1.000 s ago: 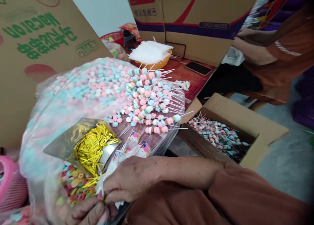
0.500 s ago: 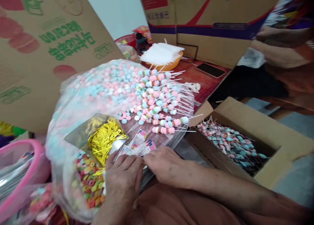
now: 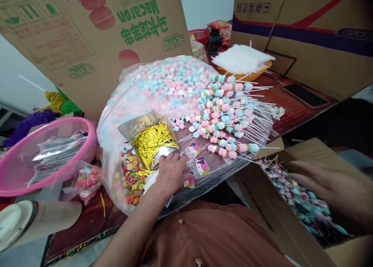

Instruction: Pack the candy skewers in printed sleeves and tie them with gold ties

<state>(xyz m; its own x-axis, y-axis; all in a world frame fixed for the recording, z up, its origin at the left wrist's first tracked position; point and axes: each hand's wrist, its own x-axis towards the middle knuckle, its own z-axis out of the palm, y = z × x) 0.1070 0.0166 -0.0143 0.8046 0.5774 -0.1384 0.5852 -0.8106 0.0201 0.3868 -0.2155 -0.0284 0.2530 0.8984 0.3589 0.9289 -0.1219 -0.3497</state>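
My left hand point(image 3: 172, 174) rests on small clear plastic bags point(image 3: 202, 165) with colourful printing, its thumb apart from its fingers. Just beyond it is an open pouch of gold twist ties point(image 3: 153, 144). Over the open carton point(image 3: 262, 205) on the right, my right hand point(image 3: 329, 187) is smeared by motion, and its fingers cannot be made out. Wrapped candy skewers point(image 3: 309, 205) fill the carton below that hand. Unwrapped marshmallow skewers point(image 3: 224, 115) lie piled on the plastic-covered surface, white sticks pointing right.
Behind the skewers spreads a big clear bag of pink, blue and white marshmallows point(image 3: 175, 78). Ring-shaped gummies point(image 3: 134, 174) lie at its near-left side. A pink basket point(image 3: 91, 139), a lidded cup point(image 3: 55, 220), a phone point(image 3: 305, 95) and a yellow basket of white sticks point(image 3: 264, 68) stand around.
My right hand has left its place beside my left hand and moved right, over the carton. My left hand now lies alone on the small bags. The view has swung left.
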